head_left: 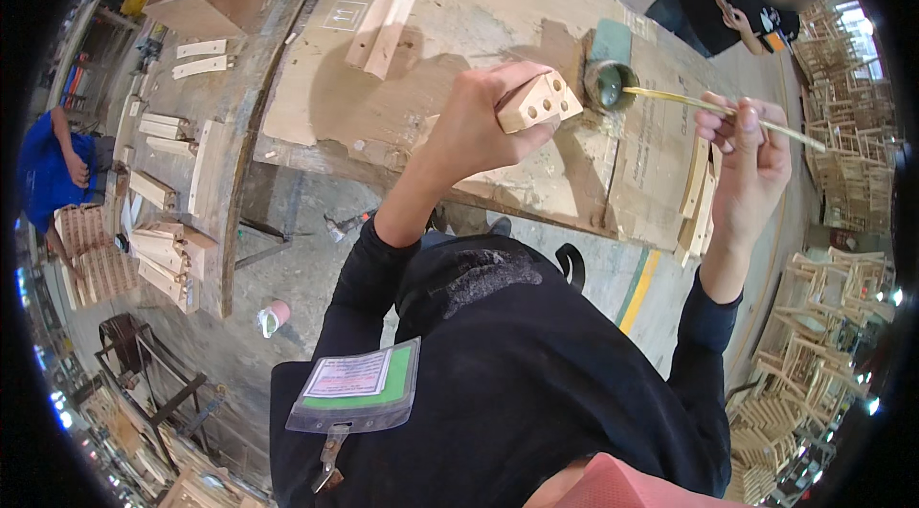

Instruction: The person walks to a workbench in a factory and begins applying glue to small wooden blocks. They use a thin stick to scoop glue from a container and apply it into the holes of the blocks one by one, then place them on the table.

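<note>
Two holes in our left-hand block face right toward the right-hand-pinched stick, its tip in the pot.

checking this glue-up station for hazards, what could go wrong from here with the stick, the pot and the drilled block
1. The thin stick in the right hand spans from the small green pot out past the fingers; a drip could land on the cardboard-covered table.
2. The wooden block is held in the air by the left hand alone, so it might twist or slip when the stick is pushed into its holes.
3. The pot is close to the block and could get knocked.
</note>
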